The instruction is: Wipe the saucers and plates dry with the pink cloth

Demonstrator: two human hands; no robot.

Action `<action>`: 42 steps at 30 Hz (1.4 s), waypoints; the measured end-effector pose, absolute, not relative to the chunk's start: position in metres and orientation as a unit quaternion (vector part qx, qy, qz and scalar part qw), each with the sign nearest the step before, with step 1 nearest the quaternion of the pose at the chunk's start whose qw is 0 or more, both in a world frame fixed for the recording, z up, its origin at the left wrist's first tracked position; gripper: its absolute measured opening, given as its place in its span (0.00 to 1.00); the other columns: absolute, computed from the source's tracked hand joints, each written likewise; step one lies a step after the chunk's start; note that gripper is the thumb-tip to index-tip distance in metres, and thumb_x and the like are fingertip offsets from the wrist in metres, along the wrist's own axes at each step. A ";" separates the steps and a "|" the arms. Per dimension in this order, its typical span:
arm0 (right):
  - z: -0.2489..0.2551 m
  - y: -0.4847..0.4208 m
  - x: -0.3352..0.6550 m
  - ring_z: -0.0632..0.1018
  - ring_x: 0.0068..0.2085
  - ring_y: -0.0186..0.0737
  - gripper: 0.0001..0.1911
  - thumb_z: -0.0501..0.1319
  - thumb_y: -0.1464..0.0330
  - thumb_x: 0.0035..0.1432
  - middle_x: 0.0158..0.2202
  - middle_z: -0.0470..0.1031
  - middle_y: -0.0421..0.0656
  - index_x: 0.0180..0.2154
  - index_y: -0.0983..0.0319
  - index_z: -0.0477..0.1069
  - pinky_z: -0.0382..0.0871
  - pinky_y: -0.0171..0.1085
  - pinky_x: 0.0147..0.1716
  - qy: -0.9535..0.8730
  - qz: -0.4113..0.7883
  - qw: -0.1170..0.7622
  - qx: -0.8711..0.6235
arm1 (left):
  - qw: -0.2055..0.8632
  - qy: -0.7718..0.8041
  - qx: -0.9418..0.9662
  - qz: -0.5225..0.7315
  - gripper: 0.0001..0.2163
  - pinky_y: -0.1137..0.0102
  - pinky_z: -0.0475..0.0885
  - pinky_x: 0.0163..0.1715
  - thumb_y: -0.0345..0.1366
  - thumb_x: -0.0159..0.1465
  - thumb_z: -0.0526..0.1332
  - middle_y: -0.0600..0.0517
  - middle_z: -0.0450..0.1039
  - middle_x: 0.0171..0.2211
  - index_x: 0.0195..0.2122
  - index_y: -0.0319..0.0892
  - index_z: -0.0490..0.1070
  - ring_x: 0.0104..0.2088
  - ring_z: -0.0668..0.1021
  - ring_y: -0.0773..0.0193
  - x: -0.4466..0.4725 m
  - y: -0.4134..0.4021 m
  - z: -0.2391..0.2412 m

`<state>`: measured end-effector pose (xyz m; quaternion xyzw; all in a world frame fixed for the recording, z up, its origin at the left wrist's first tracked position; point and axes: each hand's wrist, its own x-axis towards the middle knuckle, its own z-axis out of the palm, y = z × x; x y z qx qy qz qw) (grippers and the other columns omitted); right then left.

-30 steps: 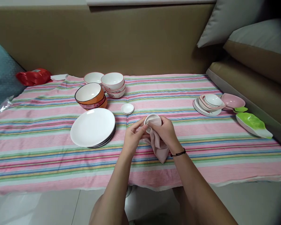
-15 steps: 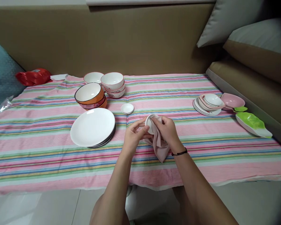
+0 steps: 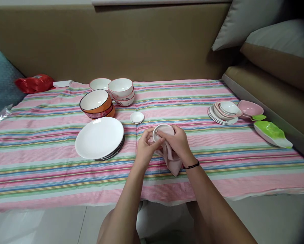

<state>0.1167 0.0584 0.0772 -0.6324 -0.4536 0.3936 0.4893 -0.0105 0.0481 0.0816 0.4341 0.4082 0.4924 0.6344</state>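
Note:
A small white dish (image 3: 155,129) is held up between my hands, tilted a little, its inside partly covered by a pale pink cloth (image 3: 172,162). My left hand (image 3: 146,146) grips the dish's left edge, thumb in front and fingers behind. With my right hand (image 3: 176,141) I pinch the cloth and press it into the dish; the rest of the cloth hangs below. Beyond my hands, another small white dish (image 3: 137,117), apparently stacked, lies on the striped cloth (image 3: 162,184).
To the left are stacked white plates (image 3: 100,137), orange-rimmed bowls (image 3: 96,101) and white bowls (image 3: 121,88). On the right stand small plates and bowls (image 3: 225,112), a pink bowl (image 3: 251,108) and a green leaf-shaped dish (image 3: 271,133). A red package (image 3: 35,83) lies far left.
My right hand has shifted left, pushing the cloth further across the dish. The dish has moved slightly left and now faces more upward. The stacks stay put.

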 end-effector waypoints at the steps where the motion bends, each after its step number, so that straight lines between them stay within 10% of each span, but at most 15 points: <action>1: 0.076 0.058 0.116 0.71 0.30 0.38 0.19 0.69 0.55 0.41 0.28 0.72 0.39 0.31 0.62 0.70 0.63 0.34 0.26 -0.445 0.421 0.493 -0.618 | 0.630 0.413 0.433 0.495 0.21 0.75 0.74 0.26 0.37 0.49 0.69 0.49 0.73 0.42 0.44 0.41 0.68 0.32 0.75 0.67 -0.010 0.049 0.080; 42: 0.071 0.057 0.112 0.68 0.30 0.37 0.17 0.65 0.55 0.47 0.27 0.68 0.38 0.30 0.60 0.66 0.62 0.33 0.28 -0.460 0.395 0.521 -0.600 | 0.577 0.448 0.436 0.525 0.19 0.73 0.75 0.27 0.41 0.54 0.65 0.49 0.74 0.42 0.46 0.43 0.72 0.29 0.76 0.67 -0.008 0.050 0.079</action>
